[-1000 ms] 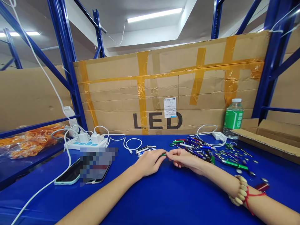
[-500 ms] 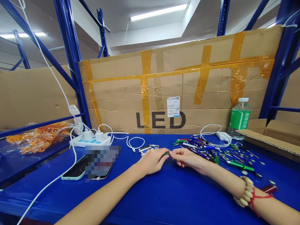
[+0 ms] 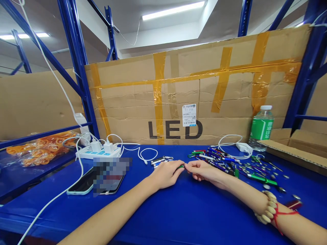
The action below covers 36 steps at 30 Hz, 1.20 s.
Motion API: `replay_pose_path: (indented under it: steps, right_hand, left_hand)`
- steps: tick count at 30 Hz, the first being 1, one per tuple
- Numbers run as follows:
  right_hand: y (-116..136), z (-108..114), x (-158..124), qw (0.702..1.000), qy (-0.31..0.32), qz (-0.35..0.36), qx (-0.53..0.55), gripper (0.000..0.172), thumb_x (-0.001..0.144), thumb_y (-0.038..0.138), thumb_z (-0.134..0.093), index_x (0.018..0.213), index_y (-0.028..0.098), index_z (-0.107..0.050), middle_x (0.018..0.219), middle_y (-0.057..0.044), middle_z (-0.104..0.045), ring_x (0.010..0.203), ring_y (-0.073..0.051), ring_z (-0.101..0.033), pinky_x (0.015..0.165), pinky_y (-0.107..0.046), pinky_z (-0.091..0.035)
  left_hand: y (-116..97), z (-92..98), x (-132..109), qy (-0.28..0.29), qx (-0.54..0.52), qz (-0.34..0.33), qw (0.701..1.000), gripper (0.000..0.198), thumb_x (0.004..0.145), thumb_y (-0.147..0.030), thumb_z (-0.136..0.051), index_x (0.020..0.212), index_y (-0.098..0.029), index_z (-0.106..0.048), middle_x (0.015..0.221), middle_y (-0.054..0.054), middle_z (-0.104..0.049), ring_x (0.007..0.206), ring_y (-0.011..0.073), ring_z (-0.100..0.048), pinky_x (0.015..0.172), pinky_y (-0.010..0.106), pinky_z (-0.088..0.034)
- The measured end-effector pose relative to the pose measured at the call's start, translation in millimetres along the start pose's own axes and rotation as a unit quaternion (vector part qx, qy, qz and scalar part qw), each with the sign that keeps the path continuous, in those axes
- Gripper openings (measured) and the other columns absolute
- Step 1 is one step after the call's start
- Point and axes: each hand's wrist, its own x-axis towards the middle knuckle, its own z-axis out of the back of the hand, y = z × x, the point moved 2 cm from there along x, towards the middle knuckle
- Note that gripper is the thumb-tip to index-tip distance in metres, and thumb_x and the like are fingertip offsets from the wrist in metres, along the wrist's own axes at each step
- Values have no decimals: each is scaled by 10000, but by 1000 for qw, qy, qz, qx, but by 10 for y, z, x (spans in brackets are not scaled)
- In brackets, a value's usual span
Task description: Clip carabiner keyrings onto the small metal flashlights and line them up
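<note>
My left hand [image 3: 166, 175] is closed around a slim green tube-like piece [image 3: 181, 166], most of it hidden by the fingers. At the right end of that piece, my right hand [image 3: 200, 170] has thumb and forefinger pinched together; what lies between the fingertips is too small to make out. Both hands are just above the blue tabletop [image 3: 178, 217]. Behind my left hand lie several silver and blue metal tubes with clips [image 3: 160, 161]. A heap of coloured metal tubes [image 3: 219, 160] is spread behind and beyond my right hand.
Small round metal parts [image 3: 266, 186] and a green tube [image 3: 262, 179] lie scattered at right. A water bottle [image 3: 261, 128] stands by an open cardboard box [image 3: 296, 158]. Phones [image 3: 81, 183], a power strip [image 3: 98, 153] and white cables [image 3: 149, 154] occupy the left. A large cardboard sheet [image 3: 133, 109] stands behind.
The view has shifted very slightly. Both hands keep nearly the same place and hold, meeting at the green piece.
</note>
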Motion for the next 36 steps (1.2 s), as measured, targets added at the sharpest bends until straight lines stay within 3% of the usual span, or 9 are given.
replay_pose_path:
  steps: [36]
  right_hand:
    - [51,-21,-24,999,-32,-8,-2,501,510,568,-711,639,134,-497,519,59,-425,446,-8,-396,391,-118,-282]
  left_hand:
    - [21,-11,-4,-5,-14,-2,1000,225,916,-253,-331,1008,-182,-524,951,41,-632,855,166,-598,756,265,-453]
